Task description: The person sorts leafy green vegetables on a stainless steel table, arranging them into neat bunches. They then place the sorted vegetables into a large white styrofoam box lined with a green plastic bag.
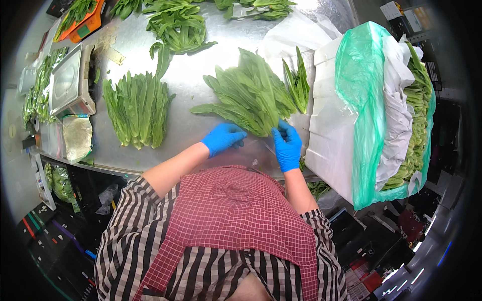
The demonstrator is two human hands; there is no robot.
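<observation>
Before me on the metal table lies a fanned heap of long-leaf lettuce (244, 94), its cut ends towards me. My right hand (288, 146), in a blue glove, pinches a stem end at the heap's right side between thumb and fingers. Just left of the cut ends is my left hand (223, 139), also blue-gloved, with its fingers curled in; whether anything is between them is hidden. A neat bundle of lettuce (137, 109) lies further left, leaf tips pointing away. One separate small lettuce (297, 82) rests right of the heap.
A white foam box (331, 116), lined with green plastic (361, 71) and packed with lettuce (410, 135), stands close on the right. At left are a weighing scale (69, 81) and an orange basket (84, 26). More greens (180, 30) lie at the back. The table edge (109, 170) runs before me.
</observation>
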